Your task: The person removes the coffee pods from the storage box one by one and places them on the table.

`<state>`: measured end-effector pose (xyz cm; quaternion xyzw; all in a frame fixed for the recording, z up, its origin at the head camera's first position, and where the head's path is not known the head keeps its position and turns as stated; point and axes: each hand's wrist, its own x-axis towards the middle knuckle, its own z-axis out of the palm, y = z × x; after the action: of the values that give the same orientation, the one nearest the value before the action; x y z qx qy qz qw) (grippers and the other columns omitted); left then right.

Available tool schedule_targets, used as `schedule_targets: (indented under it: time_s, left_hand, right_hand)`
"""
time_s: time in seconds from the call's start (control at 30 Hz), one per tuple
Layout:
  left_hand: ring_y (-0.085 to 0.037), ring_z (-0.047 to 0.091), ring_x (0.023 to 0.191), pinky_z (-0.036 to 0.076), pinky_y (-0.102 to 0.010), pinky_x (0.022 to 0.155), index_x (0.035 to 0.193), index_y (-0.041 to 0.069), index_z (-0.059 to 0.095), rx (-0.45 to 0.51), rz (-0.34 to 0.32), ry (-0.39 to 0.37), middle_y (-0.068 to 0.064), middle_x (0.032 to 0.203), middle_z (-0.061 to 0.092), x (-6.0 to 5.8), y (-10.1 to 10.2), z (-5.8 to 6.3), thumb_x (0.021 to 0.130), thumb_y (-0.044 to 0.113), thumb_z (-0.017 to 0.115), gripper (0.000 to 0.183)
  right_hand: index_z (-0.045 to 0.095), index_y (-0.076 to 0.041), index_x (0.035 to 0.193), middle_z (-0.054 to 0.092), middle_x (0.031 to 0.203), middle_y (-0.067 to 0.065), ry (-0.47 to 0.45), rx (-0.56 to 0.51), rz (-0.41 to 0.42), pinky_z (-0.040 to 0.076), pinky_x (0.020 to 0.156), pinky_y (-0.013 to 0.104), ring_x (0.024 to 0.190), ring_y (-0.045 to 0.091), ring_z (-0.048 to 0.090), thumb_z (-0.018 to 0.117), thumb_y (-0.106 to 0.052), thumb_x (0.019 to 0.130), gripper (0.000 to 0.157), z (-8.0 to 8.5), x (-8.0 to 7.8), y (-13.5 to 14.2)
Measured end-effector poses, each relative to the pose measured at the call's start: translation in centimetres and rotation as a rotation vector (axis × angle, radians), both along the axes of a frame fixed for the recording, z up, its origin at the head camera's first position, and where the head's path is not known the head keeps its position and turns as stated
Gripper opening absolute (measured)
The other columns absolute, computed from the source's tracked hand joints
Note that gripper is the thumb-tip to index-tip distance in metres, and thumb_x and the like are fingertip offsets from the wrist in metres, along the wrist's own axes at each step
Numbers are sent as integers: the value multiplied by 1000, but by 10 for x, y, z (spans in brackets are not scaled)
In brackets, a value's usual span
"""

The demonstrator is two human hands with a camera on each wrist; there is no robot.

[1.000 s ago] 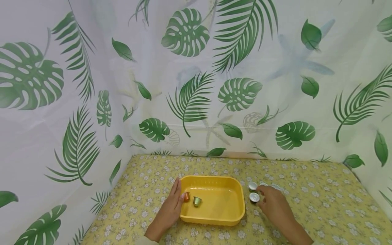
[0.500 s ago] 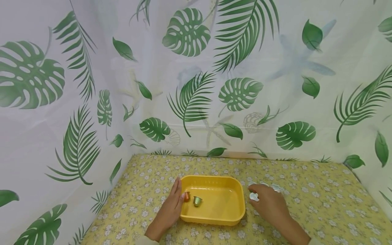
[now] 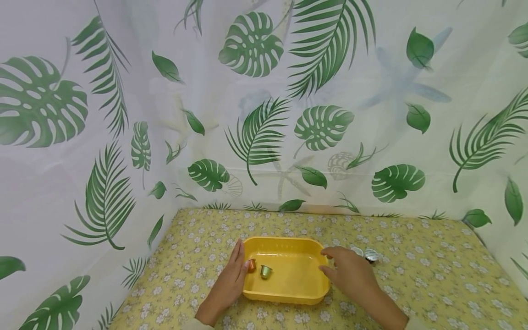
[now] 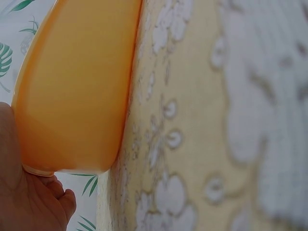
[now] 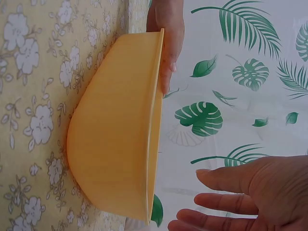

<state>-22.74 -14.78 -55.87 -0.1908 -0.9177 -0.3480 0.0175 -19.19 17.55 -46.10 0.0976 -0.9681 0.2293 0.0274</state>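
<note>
A yellow rectangular tray [image 3: 288, 293] stands on the table. Inside it, near the left wall, lie an orange coffee capsule [image 3: 251, 265] and a green coffee capsule [image 3: 266, 271]. My left hand [image 3: 228, 282] holds the tray's left side, its thumb over the rim and its fingers along the outside. My right hand [image 3: 354, 277] hovers at the right rim; in the right wrist view its fingers [image 5: 226, 203] are spread with nothing between them. Just beyond that hand sit a silver-lidded capsule [image 3: 357, 251] and another dark-sided capsule [image 3: 371, 255]. The hand hides part of the table there.
A yellow flowered cloth [image 3: 445, 270] covers the table. White leaf-print sheeting [image 3: 264, 192] rises behind the table and along the left side. In the left wrist view the tray's outer wall [image 4: 82, 96] fills much of the picture.
My right hand has moved left from the capsules on the table to the tray's right rim. The left hand, the tray and the two capsules inside have stayed in place.
</note>
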Motion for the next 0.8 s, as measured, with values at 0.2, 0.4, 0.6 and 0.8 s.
schedule_targets:
  time_s: [0.2, 0.4, 0.6, 0.8]
  left_hand:
    - [-30, 11, 154, 25, -55, 119, 162, 7, 1, 2, -3, -1, -3, 169, -10, -1, 1, 0, 114, 32, 28, 60]
    - [-24, 6, 155, 23, -52, 121, 163, 11, -1, -11, -1, -21, 1, 169, -12, -1, 1, 0, 114, 34, 27, 60]
    - [-25, 6, 155, 23, -52, 121, 163, 12, -1, -17, 5, -22, 1, 169, -12, -1, 1, -1, 114, 35, 27, 60]
    - [-26, 6, 155, 22, -52, 121, 162, 10, 0, -10, 6, -20, 0, 169, -11, -1, 0, -2, 114, 34, 27, 61]
  right_hand:
    - [76, -12, 114, 74, 104, 3, 20, -12, -2, 51, 51, 26, 78, 16, 69, 83, -27, 86, 33, -2, 1, -8]
    - [76, -14, 111, 73, 102, 2, 26, -25, 19, 53, 54, 27, 78, 17, 68, 83, -28, 86, 30, 1, 1, -16]
    - [77, -15, 108, 73, 100, -1, 43, -65, 33, 50, 52, 25, 78, 17, 68, 84, -26, 85, 26, -2, 3, -26]
    - [77, -16, 106, 73, 98, -3, 72, -79, 69, 51, 54, 25, 75, 14, 67, 85, -24, 84, 26, -4, 3, -36]
